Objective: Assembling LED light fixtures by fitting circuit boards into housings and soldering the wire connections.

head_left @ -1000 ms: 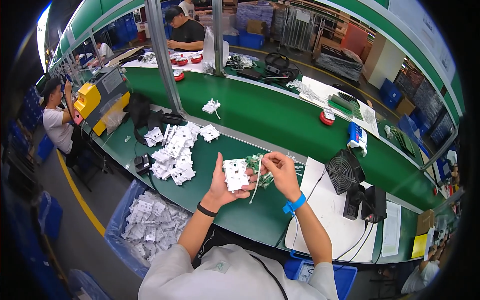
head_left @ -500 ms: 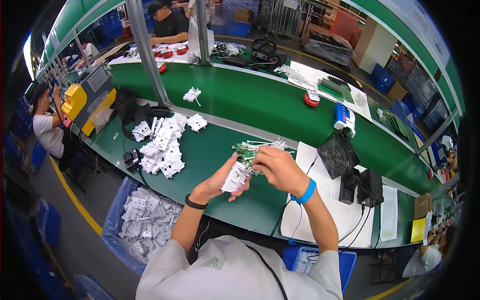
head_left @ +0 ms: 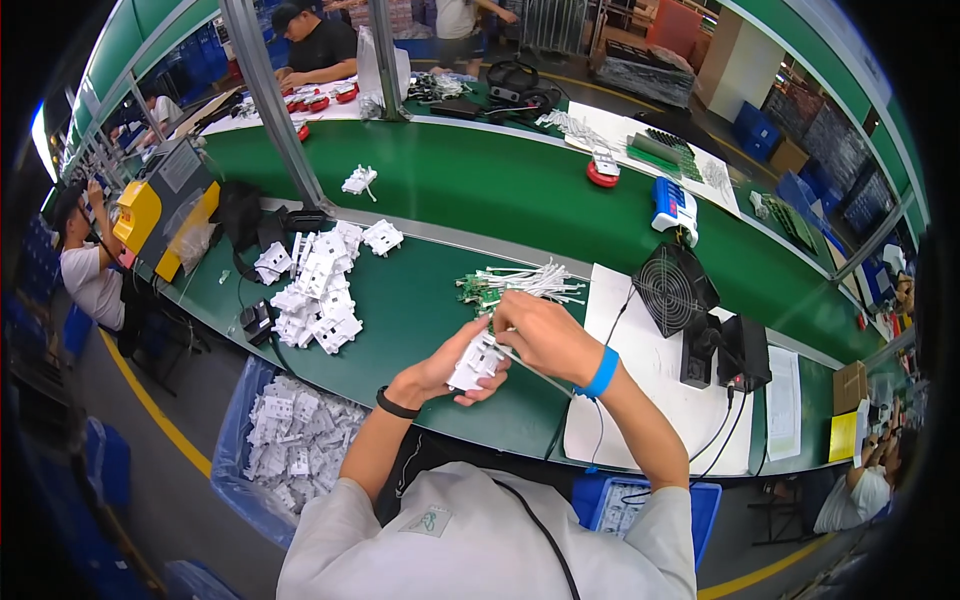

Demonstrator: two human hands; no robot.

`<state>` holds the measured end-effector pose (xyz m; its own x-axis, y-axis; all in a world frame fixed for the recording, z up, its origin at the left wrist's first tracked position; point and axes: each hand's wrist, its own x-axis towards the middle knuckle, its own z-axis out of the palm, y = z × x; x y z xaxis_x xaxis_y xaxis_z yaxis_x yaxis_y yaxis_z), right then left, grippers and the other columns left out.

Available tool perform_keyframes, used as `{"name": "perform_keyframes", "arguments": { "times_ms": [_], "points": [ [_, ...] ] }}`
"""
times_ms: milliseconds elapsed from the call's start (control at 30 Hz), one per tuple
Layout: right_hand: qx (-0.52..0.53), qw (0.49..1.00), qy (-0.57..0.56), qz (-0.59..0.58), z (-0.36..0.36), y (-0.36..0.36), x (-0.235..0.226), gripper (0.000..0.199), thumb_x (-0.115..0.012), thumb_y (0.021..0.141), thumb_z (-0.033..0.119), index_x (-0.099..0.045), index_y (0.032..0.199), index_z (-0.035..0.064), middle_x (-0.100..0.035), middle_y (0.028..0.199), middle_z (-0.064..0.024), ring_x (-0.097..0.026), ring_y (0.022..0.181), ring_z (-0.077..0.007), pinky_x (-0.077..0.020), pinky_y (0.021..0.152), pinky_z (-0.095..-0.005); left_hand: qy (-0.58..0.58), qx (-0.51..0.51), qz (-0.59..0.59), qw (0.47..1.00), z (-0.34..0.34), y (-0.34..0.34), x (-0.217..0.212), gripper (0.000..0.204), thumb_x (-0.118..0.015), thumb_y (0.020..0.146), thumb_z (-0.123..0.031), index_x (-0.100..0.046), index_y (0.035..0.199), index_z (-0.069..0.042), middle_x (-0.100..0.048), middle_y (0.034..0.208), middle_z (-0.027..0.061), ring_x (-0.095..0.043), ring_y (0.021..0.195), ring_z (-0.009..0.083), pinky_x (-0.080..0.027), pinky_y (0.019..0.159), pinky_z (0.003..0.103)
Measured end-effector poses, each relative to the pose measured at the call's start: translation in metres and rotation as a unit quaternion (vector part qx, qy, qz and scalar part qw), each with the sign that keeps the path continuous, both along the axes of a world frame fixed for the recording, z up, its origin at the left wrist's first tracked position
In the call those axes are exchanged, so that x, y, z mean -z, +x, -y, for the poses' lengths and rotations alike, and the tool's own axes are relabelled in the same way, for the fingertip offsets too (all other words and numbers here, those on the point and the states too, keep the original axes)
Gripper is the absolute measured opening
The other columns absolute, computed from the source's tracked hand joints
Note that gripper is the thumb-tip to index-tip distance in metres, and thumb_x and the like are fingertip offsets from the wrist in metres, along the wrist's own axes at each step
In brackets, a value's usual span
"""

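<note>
My left hand (head_left: 440,368) is closed round a white plastic housing (head_left: 474,364), tilted above the green bench, its slotted side showing. At the housing's upper end, the fingers of my right hand (head_left: 540,335) are pinched on a small green circuit board (head_left: 491,326), mostly hidden by the fingers. A thin white wire (head_left: 540,374) trails from there beneath my right wrist toward the lower right. Just beyond my hands lies a bunch of green boards with white wires (head_left: 530,282). To the left is a heap of similar white housings (head_left: 318,290).
A blue bin (head_left: 225,440) lined with plastic holds many white parts below the bench edge. At right stand a black fan (head_left: 672,290) and black power boxes (head_left: 742,355) on a white sheet (head_left: 610,420). Across the green belt (head_left: 430,190), a person (head_left: 320,50) works.
The view has shifted slightly, moving the bench things leftward. My right hand has drawn a little closer to the housing, and a white wire now shows trailing under my right wrist.
</note>
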<state>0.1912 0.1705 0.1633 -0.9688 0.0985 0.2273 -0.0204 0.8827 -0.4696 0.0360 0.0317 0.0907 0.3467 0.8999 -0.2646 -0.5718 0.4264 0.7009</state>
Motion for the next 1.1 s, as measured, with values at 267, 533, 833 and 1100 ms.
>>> {"name": "perform_keyframes", "arguments": {
  "times_ms": [267, 533, 833, 1100],
  "points": [
    [0.061, 0.988, -0.143, -0.012, -0.019, 0.022, 0.032, 0.018, -0.069, 0.093, 0.013, -0.071, 0.1, -0.0034, -0.073, 0.092, -0.0184, -0.071, 0.085, -0.0327, -0.0557, 0.079, -0.0406, 0.112, -0.119, -0.282, 0.945, -0.008, -0.007, 0.011, 0.051, -0.058, 0.104, -0.046, -0.067, 0.116, 0.003, -0.073, 0.098, 0.0052, -0.067, 0.082, 0.0107, -0.054, 0.074, 0.026],
    [0.155, 0.939, -0.303, -0.047, -0.024, 0.051, 0.039, 0.026, -0.07, 0.096, 0.019, -0.069, 0.108, -0.0041, -0.072, 0.089, -0.0127, -0.069, 0.083, -0.0201, -0.055, 0.077, -0.0323, 0.187, -0.25, -0.427, 0.849, -0.038, 0.029, 0.0, 0.024, -0.079, 0.09, -0.016, -0.068, 0.098, 0.003, -0.069, 0.079, 0.0048, -0.061, 0.073, 0.0062, -0.049, 0.063, 0.027],
    [0.38, 0.885, -0.17, -0.207, -0.007, 0.09, 0.053, 0.018, -0.062, 0.101, 0.012, -0.066, 0.107, -0.0045, -0.061, 0.066, -0.0166, -0.057, 0.055, -0.0217, -0.0451, 0.054, -0.0359, 0.281, -0.383, -0.593, 0.65, -0.128, 0.086, 0.007, 0.023, -0.074, 0.087, -0.023, -0.063, 0.093, -0.004, -0.067, 0.071, 0.0176, -0.066, 0.063, 0.038, -0.049, 0.057, 0.044],
    [0.412, 0.818, -0.285, -0.282, -0.029, 0.128, 0.07, 0.02, -0.062, 0.102, 0.016, -0.064, 0.099, -0.0036, -0.063, 0.068, -0.0144, -0.059, 0.056, -0.0197, -0.0476, 0.055, -0.0325, 0.302, -0.347, -0.43, 0.777, -0.171, 0.143, 0.022, 0.022, -0.072, 0.092, -0.015, -0.057, 0.087, 0.0, -0.063, 0.071, 0.0087, -0.053, 0.064, 0.0111, -0.043, 0.057, 0.032]
  ]
}}
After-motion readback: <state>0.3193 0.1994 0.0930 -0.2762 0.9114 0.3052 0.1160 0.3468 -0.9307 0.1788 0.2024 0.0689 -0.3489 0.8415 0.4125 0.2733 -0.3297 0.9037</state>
